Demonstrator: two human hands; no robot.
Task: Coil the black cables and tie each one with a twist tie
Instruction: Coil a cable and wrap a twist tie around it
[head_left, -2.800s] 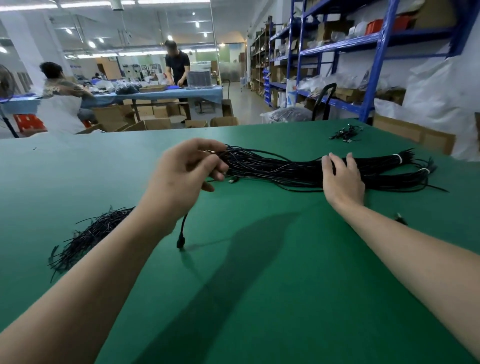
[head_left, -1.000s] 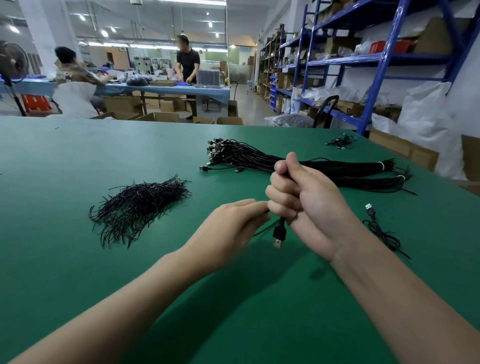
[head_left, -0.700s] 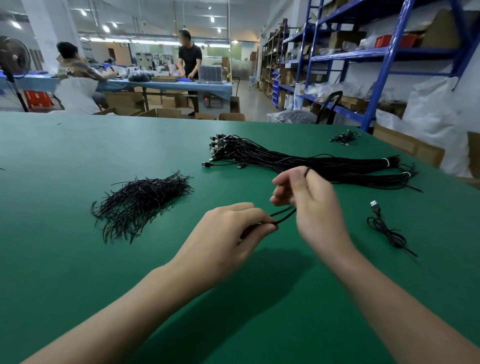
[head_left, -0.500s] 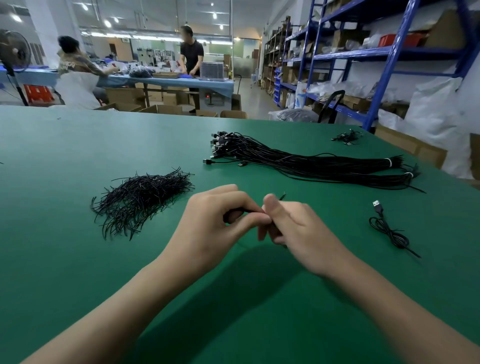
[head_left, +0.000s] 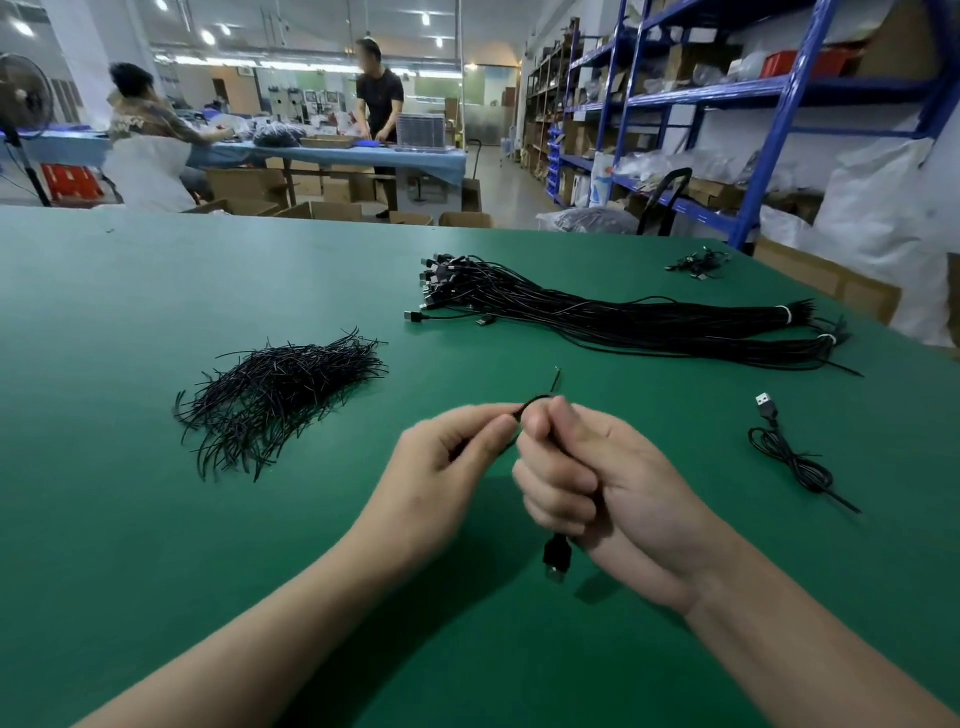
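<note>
My right hand (head_left: 597, 483) is closed in a fist around a black cable (head_left: 557, 558), whose USB plug hangs out below the fist. A short loop of the cable arches over my right fingers to my left hand (head_left: 447, 467), which pinches it between thumb and forefinger. A thin cable end sticks up just beyond the loop. A pile of black twist ties (head_left: 280, 389) lies to the left on the green table (head_left: 156, 519). A long bundle of black cables (head_left: 623, 317) lies beyond my hands.
One loose black cable (head_left: 789, 457) with a USB plug lies at the right. A small cable heap (head_left: 698, 262) sits near the far right table edge. Blue shelving (head_left: 769, 130) stands beyond the table at the right; two people work at a far blue table.
My right hand has closed into a fist around the cable, with the plug now hanging below it. My left hand pinches the loop at the top. The view tilted slightly.
</note>
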